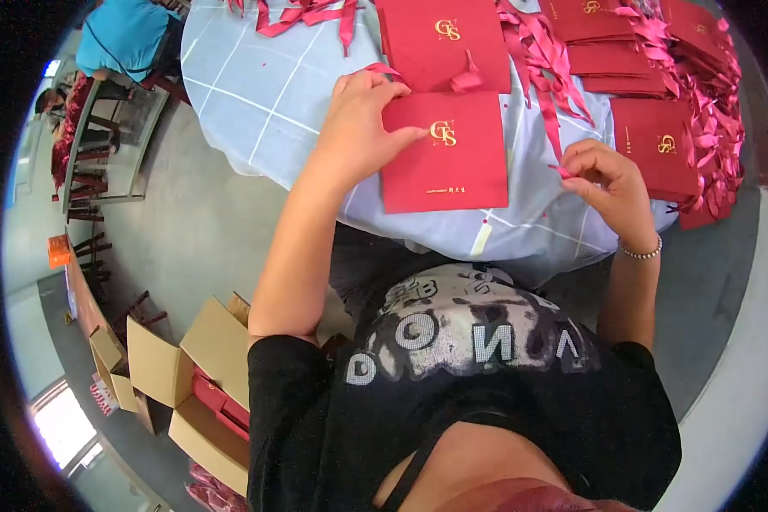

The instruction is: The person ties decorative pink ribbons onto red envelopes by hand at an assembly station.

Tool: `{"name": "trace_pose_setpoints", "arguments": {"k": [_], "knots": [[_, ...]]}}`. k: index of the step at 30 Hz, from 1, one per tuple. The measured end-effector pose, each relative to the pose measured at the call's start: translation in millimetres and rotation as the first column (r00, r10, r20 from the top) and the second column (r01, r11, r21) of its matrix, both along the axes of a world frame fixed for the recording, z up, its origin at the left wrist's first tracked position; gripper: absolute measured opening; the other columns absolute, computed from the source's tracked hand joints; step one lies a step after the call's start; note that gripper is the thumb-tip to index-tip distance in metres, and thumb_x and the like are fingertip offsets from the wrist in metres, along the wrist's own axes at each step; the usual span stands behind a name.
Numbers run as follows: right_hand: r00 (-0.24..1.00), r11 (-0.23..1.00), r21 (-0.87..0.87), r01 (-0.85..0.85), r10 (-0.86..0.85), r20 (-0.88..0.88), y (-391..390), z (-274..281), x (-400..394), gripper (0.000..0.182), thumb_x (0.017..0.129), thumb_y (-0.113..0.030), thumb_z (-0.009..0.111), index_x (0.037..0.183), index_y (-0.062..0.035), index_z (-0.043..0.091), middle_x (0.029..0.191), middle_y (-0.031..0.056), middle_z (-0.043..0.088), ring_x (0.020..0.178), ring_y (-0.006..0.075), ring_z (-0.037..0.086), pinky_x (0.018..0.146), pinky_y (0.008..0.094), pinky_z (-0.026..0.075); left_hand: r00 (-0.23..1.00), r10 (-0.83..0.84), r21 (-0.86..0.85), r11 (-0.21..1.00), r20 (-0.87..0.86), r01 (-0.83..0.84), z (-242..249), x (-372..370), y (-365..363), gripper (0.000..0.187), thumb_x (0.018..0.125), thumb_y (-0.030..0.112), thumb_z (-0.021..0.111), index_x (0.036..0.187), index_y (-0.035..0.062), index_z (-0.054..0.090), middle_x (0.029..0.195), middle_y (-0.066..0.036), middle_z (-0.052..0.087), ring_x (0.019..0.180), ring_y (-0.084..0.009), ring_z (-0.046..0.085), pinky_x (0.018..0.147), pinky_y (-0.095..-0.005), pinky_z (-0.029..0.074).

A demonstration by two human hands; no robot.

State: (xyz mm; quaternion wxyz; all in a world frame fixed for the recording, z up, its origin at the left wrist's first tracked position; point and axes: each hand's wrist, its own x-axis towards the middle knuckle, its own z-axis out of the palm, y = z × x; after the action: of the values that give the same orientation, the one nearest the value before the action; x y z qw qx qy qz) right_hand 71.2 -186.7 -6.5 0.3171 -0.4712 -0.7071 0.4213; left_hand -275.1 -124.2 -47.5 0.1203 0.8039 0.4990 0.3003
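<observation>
Your left hand lies open on red bag, right hand pinches ribbon; tugging could snag neighbouring ribbons

Pale blue, white-checked tablecloth beneath gold-lettered red bags and loose red ribbons.

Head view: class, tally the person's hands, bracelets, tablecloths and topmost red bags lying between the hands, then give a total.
Hands (left hand, right hand): 2
Bracelet: 1
Tablecloth: 1
Topmost red bag: 1
Total: 5
Any bags underneath are hidden.
</observation>
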Motion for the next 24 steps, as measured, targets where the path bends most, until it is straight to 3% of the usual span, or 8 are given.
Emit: {"name": "trace_pose_setpoints", "arguments": {"k": [3, 6, 9, 12, 16, 21, 22, 24], "knots": [[0.982, 0.969, -0.229, 0.098, -0.132, -0.139, 2.5, 5.2, -22.5, 0.013, 0.087, -0.002, 0.072, 0.098, 0.0009, 0.065, 0.090, -0.0004, 0.064, 0.068, 0.0035, 0.055, 0.062, 0.0197, 0.046, 0.996, -0.053, -0.021, 0.998, 0.065, 0.055, -4.2, -4.0, 3.9, 0.051, 0.067, 0.019, 0.089, 0.110, 0.0049, 0.065, 0.113, -0.012, 0.063, 0.110, -0.0330, 0.056, 0.097, -0.0403, 0.045], [0.975, 0.951, -0.309, -0.013, -0.057, -0.215, 12.2, 6.1, -50.0, 0.019, 0.089, -0.001, 0.071, 0.106, 0.0004, 0.063, 0.085, -0.0009, 0.065, 0.065, 0.0023, 0.054, 0.058, 0.0187, 0.046, 0.991, -0.071, -0.051, 0.996, 0.113, 0.077, 4.5, -0.7, 1.1, 0.052, 0.065, 0.014, 0.089, 0.109, 0.0052, 0.062, 0.111, -0.012, 0.063, 0.109, -0.0330, 0.056, 0.096, -0.0396, 0.046], [0.982, 0.985, -0.167, -0.036, 0.004, -0.188, 23.8, -9.7, -80.7, 0.022, 0.090, -0.003, 0.071, 0.110, 0.0001, 0.062, 0.086, -0.0012, 0.065, 0.067, 0.0021, 0.056, 0.057, 0.0199, 0.046, 0.987, -0.088, 0.014, 0.996, 0.136, 0.086, 14.0, 5.4, -5.8, 0.053, 0.064, 0.009, 0.087, 0.110, 0.0053, 0.061, 0.109, -0.013, 0.061, 0.110, -0.0335, 0.056, 0.095, -0.0397, 0.046], [0.999, 0.998, 0.052, -0.024, 0.026, -0.034, 36.1, -13.1, -106.3, 0.025, 0.090, -0.011, 0.072, 0.111, 0.0004, 0.063, 0.082, 0.0058, 0.068, 0.064, 0.0071, 0.059, 0.056, 0.0250, 0.048, 0.966, -0.168, 0.026, 0.986, 0.195, 0.166, 17.7, 8.7, -11.8, 0.052, 0.064, 0.007, 0.086, 0.110, 0.0057, 0.060, 0.107, -0.012, 0.059, 0.107, -0.0340, 0.055, 0.093, -0.0403, 0.046], [0.987, 0.958, 0.278, -0.075, 0.031, 0.161, 47.7, -9.6, -123.5, 0.027, 0.089, -0.015, 0.072, 0.111, -0.0008, 0.065, 0.080, 0.0117, 0.070, 0.064, 0.0127, 0.064, 0.057, 0.0295, 0.050, 0.981, -0.129, 0.126, 0.986, 0.146, 0.111, 25.4, 15.5, -23.5, 0.047, 0.064, 0.006, 0.085, 0.105, 0.0058, 0.062, 0.108, -0.010, 0.057, 0.105, -0.0321, 0.054, 0.091, -0.0396, 0.047], [0.986, 0.996, 0.085, -0.022, 0.008, 0.164, 53.3, -0.4, -126.3, 0.021, 0.091, -0.014, 0.070, 0.107, 0.0004, 0.069, 0.083, 0.0129, 0.070, 0.066, 0.0170, 0.068, 0.058, 0.0309, 0.052, 0.994, -0.062, 0.130, 0.990, 0.089, 0.050, 20.7, 6.0, -19.9, 0.039, 0.065, 0.009, 0.087, 0.097, 0.0042, 0.064, 0.103, -0.009, 0.059, 0.098, -0.0288, 0.056, 0.086, -0.0372, 0.047], [0.983, 0.998, 0.064, -0.010, -0.002, 0.182, 53.8, -0.9, -125.2, 0.020, 0.091, -0.013, 0.070, 0.106, 0.0007, 0.069, 0.084, 0.0135, 0.070, 0.066, 0.0177, 0.068, 0.058, 0.0311, 0.052, 0.987, -0.095, 0.046, 0.995, 0.130, 0.089, 17.3, 2.0, -17.6, 0.037, 0.067, 0.009, 0.086, 0.096, 0.0039, 0.065, 0.101, -0.008, 0.059, 0.096, -0.0262, 0.056, 0.084, -0.0356, 0.048], [1.000, 0.996, 0.083, 0.022, -0.023, 0.010, 51.3, -7.9, -125.4, 0.019, 0.093, -0.011, 0.068, 0.107, 0.0010, 0.070, 0.085, 0.0141, 0.070, 0.064, 0.0184, 0.066, 0.058, 0.0317, 0.051, 0.964, -0.149, -0.114, 0.978, 0.220, 0.177, 10.8, -4.5, -13.3, 0.033, 0.069, 0.010, 0.086, 0.093, 0.0033, 0.065, 0.097, -0.005, 0.060, 0.092, -0.0212, 0.057, 0.079, -0.0324, 0.048]]}}
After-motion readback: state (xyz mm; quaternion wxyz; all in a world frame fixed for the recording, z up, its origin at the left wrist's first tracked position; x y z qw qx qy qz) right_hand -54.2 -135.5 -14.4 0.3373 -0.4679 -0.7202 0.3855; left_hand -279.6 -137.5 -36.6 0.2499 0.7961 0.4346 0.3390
